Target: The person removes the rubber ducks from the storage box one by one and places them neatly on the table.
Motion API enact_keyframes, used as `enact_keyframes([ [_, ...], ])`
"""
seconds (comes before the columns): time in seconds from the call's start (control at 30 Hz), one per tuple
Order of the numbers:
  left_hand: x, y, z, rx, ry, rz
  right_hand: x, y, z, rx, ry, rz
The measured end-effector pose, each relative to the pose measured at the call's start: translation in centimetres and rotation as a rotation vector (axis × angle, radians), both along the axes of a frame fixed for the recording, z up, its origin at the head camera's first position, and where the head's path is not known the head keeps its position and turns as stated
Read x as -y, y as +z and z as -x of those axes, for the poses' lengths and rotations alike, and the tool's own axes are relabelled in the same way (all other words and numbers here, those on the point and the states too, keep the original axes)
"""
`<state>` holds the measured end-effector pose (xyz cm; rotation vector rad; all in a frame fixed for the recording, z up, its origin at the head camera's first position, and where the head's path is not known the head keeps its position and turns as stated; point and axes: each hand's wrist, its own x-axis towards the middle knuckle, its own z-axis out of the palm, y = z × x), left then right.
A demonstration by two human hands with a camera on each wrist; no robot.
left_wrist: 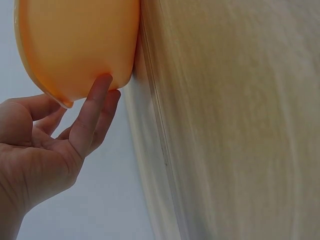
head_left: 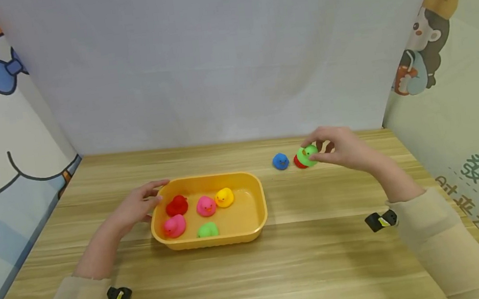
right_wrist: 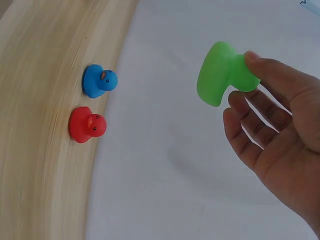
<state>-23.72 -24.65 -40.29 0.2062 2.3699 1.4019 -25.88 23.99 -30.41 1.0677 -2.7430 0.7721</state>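
My right hand (head_left: 340, 148) pinches a green rubber duck (head_left: 309, 155) by its head between thumb and fingertips. In the right wrist view the green duck (right_wrist: 215, 75) hangs in the air, well off the table. A red duck (right_wrist: 86, 125) and a blue duck (right_wrist: 98, 81) sit side by side on the wood; from the head the green one partly covers the red. At the left end of a yellow-orange basket (head_left: 259, 216), my left hand (head_left: 133, 210) rests with extended fingers. Those fingers (left_wrist: 92, 110) touch the outer wall below the rim in the left wrist view.
Inside the basket sit a red duck (head_left: 177, 206), two pink ducks, a yellow duck (head_left: 225, 198) and a green duck (head_left: 208, 230). A pale cloth backdrop (head_left: 222, 72) rises behind the wooden table (head_left: 280, 273). Printed panels stand on both sides.
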Motion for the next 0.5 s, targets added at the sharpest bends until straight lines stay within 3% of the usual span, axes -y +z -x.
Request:
enact_keyframes([
  [0.5,-0.1,0.1,0.0,0.001,0.001,0.009,-3.6,-2.2,2.0,0.026,-0.168,-0.028],
])
